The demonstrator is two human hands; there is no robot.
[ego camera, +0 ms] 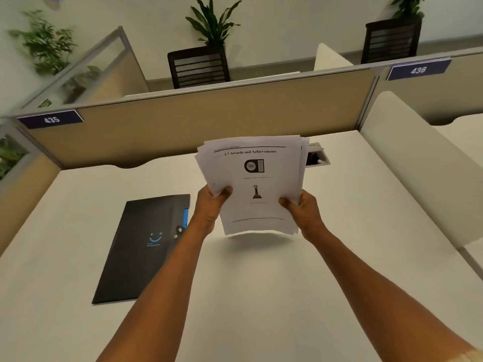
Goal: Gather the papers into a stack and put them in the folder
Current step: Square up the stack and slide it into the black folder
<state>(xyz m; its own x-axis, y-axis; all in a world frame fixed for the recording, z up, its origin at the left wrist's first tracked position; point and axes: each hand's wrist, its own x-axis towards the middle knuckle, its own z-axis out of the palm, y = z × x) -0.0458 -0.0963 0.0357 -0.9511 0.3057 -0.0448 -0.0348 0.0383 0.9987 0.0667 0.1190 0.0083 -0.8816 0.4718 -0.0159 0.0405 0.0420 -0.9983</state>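
Both hands — left hand (212, 205), right hand (303, 212) — grip the paper stack (254, 184) between them. The folder (146, 246) lies shut left of the stack.

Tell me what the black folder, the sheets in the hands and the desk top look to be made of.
Folder: likely thin plastic, matte black with a faint sheen, a printed blue logo and a snap button on its flap.
Sheets: plain white printer paper, thin, with fanned edges and a bowed lower edge.
Desk top: probably laminate, smooth, off-white, uniform.
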